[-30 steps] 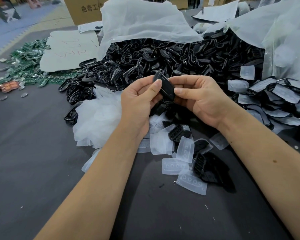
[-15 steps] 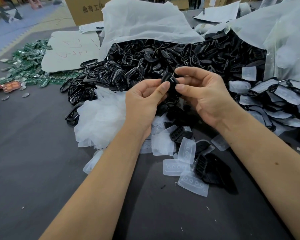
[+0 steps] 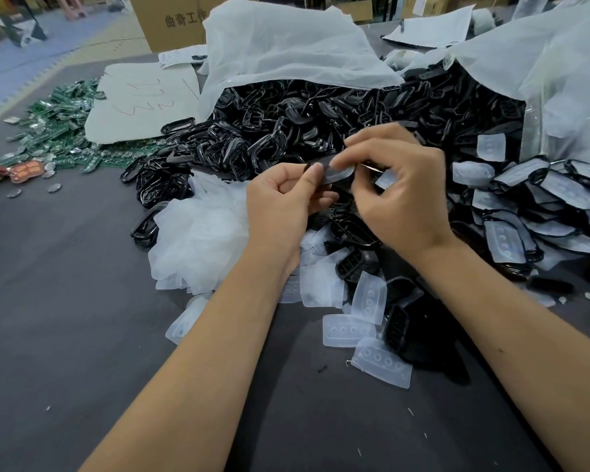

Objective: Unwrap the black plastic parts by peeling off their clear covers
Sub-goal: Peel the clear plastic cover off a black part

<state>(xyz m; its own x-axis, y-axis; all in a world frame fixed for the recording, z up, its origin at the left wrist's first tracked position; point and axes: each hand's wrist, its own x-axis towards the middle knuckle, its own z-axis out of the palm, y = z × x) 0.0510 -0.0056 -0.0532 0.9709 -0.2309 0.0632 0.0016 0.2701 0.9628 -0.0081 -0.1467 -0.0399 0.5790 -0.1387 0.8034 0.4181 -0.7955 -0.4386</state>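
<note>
Pinching one black part (image 3: 324,165) between thumb and curled fingers, our left hand (image 3: 283,202) holds it just in front of the heap of black parts (image 3: 304,120). Our right hand (image 3: 399,199) nips the clear cover (image 3: 338,173) at the part's right end with thumb and forefinger, the other fingers curled. Below both hands, peeled clear covers (image 3: 351,330) lie scattered on the dark bench (image 3: 65,318) among bare black pieces. Right of the heap, still-wrapped parts (image 3: 559,192) lie piled; left of it sit green circuit boards (image 3: 58,131).
</note>
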